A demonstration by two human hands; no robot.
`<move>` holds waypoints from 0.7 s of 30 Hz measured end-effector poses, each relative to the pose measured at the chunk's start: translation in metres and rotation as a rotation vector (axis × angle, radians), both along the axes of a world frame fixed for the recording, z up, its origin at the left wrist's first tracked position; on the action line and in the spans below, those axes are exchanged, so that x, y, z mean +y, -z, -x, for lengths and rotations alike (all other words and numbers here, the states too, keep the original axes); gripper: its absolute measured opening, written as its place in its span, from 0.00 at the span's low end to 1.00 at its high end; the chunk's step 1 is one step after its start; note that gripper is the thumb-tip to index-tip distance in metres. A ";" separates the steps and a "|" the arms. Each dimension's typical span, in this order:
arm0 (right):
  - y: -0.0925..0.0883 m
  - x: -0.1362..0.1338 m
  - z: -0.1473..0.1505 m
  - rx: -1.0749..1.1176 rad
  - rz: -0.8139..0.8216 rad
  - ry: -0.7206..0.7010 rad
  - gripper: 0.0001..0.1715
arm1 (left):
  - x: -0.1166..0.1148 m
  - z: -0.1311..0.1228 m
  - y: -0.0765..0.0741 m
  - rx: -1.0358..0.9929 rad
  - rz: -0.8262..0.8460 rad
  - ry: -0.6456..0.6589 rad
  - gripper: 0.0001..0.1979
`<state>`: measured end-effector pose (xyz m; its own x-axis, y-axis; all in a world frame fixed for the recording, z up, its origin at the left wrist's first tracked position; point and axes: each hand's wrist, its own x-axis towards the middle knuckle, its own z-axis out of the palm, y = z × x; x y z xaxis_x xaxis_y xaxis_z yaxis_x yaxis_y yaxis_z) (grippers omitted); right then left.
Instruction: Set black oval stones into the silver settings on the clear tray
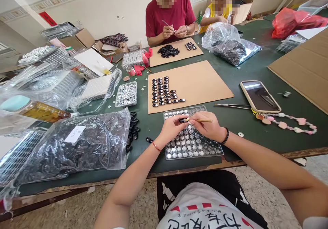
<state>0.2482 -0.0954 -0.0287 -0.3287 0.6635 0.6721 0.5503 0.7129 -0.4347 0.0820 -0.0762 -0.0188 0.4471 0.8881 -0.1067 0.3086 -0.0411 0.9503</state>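
My left hand [171, 129] is closed, pinching a small black oval piece [182, 120] above a clear plastic tray. In my right hand [210, 126] is a thin stick with a light-brown handle [205, 120], its tip meeting the black piece. Whether the stick is a brush, I cannot tell. Below both hands lies the clear tray [219, 151] of round cups, many with white discs in them. Beyond it, black pieces with white spots [160, 92] stand in rows on a cardboard sheet [202, 82]. One loose black piece [149, 140] lies left of the tray.
A bag of black pieces [89, 147] and a loose pile [133, 126] lie left. Behind them is a box of white discs [126, 94]. Tweezers [230, 105] and a phone [260, 97] lie right. Across the table, a person in red [170, 17] works beside another person [217, 14].
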 end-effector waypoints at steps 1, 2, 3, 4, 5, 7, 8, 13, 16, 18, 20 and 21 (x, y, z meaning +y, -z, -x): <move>0.000 0.000 0.000 -0.001 0.004 0.001 0.09 | 0.000 0.000 0.000 -0.016 0.013 0.007 0.18; 0.000 -0.001 -0.001 0.000 0.004 0.001 0.09 | 0.000 0.000 0.001 -0.023 0.019 0.009 0.18; 0.000 -0.001 -0.001 0.001 0.000 -0.001 0.09 | 0.000 0.000 0.001 -0.018 0.021 0.007 0.18; 0.000 -0.001 -0.001 0.006 -0.005 -0.003 0.09 | 0.000 0.000 0.002 -0.006 0.023 0.004 0.19; 0.000 -0.001 -0.001 0.012 -0.009 -0.005 0.09 | 0.001 0.000 0.002 0.005 0.023 -0.001 0.19; -0.001 0.000 -0.002 0.022 -0.012 -0.006 0.10 | 0.002 0.000 0.003 0.019 0.024 -0.011 0.19; -0.001 0.000 -0.002 0.024 -0.011 -0.005 0.10 | 0.002 0.000 0.003 0.018 0.024 -0.012 0.18; -0.001 0.001 -0.001 0.016 0.004 -0.019 0.10 | 0.004 0.001 0.003 -0.019 0.039 -0.002 0.19; 0.000 0.001 -0.001 0.007 0.004 -0.020 0.09 | 0.003 0.001 0.003 -0.013 0.036 0.000 0.19; -0.001 0.000 -0.001 -0.004 0.002 -0.016 0.09 | 0.003 0.001 0.003 -0.008 0.020 0.005 0.18; 0.000 0.000 -0.001 -0.015 0.005 -0.005 0.10 | 0.002 0.001 0.003 -0.011 0.005 0.014 0.18; 0.000 0.000 -0.001 -0.019 0.009 -0.001 0.10 | 0.003 0.001 0.003 -0.013 0.004 0.020 0.18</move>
<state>0.2495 -0.0952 -0.0284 -0.3415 0.6692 0.6600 0.5579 0.7095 -0.4307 0.0805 -0.0737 -0.0218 0.4662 0.8785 -0.1045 0.2950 -0.0430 0.9545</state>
